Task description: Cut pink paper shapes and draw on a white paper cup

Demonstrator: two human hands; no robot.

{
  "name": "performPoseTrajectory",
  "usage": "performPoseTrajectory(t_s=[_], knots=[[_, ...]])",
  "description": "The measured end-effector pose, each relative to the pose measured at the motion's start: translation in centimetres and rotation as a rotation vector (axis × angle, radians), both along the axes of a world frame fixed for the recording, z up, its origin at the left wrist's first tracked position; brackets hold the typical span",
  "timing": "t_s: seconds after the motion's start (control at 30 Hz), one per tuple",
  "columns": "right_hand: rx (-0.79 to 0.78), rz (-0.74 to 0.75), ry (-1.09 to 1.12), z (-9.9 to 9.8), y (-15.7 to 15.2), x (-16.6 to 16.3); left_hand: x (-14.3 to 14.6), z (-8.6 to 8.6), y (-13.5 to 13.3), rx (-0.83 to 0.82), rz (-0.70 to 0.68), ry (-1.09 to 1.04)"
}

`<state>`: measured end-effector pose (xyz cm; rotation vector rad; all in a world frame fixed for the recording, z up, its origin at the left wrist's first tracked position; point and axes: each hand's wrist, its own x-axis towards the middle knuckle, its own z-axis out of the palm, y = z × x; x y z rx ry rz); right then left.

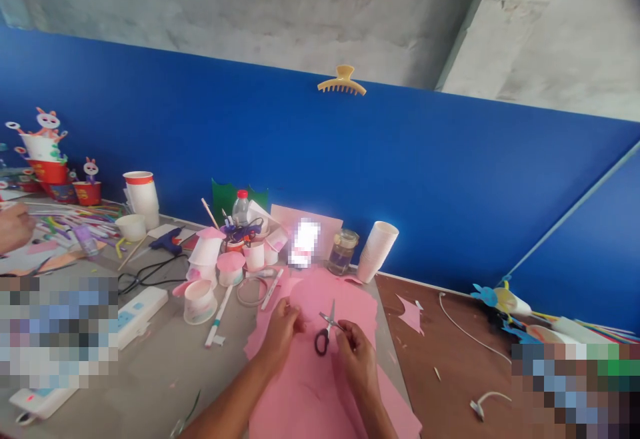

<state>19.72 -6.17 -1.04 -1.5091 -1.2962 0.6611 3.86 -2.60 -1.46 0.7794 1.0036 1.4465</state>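
Observation:
A big pink sheet of paper [320, 386] lies on the table in front of me. My left hand [281, 327] rests on its upper part with the fingers curled down, pinching something I cannot make out. My right hand [356, 352] is just right of it, fingers bent together, touching the black handles of a small pair of scissors [325, 332] that lies on the pink paper between both hands.
Behind the paper stand decorated paper cups [205, 272], a stack of white cups [376, 250], a glass jar [343, 251], a bottle [241, 209], markers, a tape ring and a glue gun [167, 241]. A power strip [137, 312] lies left. Another person's hand [14, 226] shows at far left. A blue partition [400, 179] bounds the table.

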Motion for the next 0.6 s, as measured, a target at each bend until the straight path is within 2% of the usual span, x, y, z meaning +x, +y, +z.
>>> performPoseTrajectory(t_s=[0.17,0.27,0.33,0.43,0.5,0.6], knots=[[0.106,0.055,0.073,0.3,-0.5,-0.9,-0.1,0.0,-0.1,-0.004,0.034,0.068],[0.094,0.066,0.127,0.0,-0.6,-1.3,-0.1,0.0,-0.1,-0.008,0.030,0.103],[0.085,0.042,0.176,-0.3,-0.6,-1.4,-0.1,0.1,-0.1,-0.012,0.018,0.114],[0.151,-0.018,0.214,-0.6,-0.5,-1.0,-0.1,0.3,-0.1,-0.038,0.008,0.117],[0.171,0.010,0.220,0.0,-0.4,-0.7,-0.1,0.3,0.0,-0.049,-0.001,0.127],[0.124,0.115,0.210,2.2,-0.4,-0.9,-0.1,-0.1,0.2,-0.030,-0.014,0.137]])
